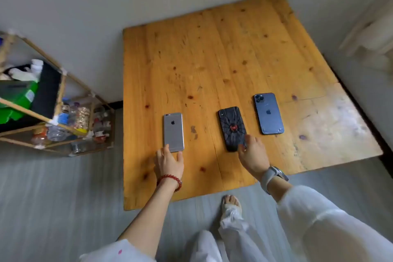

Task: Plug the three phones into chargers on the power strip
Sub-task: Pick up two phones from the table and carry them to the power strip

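3 phones face down in a row on wooden table [234,49]: silver phone [173,132] left, spider-case phone [231,127] middle, blue phone [269,114] right; left hand [169,161] open at silver's near end, right hand [253,155] open touching spider-case near end; rigid, slick, blue back looks cracked, best gripped by long edges; no power strip visible

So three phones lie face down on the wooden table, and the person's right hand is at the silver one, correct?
Not quite. The head view shows the right hand at the black spider-case phone; the left hand is at the silver phone. All three, including the blue phone, lie face down on the wooden table.
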A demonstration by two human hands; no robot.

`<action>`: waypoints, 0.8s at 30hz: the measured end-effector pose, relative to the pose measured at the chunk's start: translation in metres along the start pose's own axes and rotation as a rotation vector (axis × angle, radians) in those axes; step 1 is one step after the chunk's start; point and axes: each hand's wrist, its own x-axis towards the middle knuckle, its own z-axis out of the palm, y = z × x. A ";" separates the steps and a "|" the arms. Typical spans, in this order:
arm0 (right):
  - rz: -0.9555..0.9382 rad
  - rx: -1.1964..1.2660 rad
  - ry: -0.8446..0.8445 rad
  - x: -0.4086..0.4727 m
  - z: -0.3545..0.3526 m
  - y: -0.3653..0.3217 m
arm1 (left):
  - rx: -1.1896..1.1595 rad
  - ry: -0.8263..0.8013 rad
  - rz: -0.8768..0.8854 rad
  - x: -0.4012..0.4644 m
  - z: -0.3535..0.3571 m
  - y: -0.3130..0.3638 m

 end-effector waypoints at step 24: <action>0.190 0.065 0.074 0.027 0.035 -0.038 | -0.041 -0.272 0.128 0.074 0.008 0.016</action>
